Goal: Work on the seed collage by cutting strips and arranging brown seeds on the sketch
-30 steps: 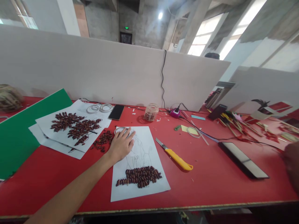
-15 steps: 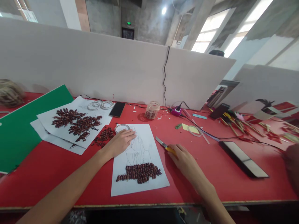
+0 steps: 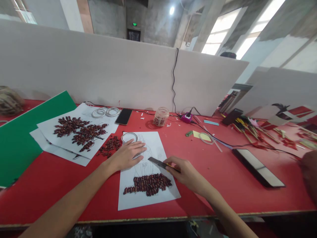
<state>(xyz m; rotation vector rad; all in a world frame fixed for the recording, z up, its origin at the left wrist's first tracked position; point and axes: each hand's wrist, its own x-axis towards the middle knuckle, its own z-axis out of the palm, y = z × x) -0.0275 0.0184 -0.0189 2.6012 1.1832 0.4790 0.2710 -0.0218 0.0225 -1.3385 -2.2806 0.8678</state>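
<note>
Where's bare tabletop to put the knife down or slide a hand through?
Widest free patch: red table between the drawing sheet and the black slab. Another lies front-left, between the green board, the seed sheets and the left forearm. Crowded: back edge by jar and cable, far right with sticks.

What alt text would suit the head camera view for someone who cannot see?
A right hand holds a utility knife over a white sheet bearing a pencil sketch and a patch of brown seeds, while the left hand presses the sheet flat on a red table.
</note>
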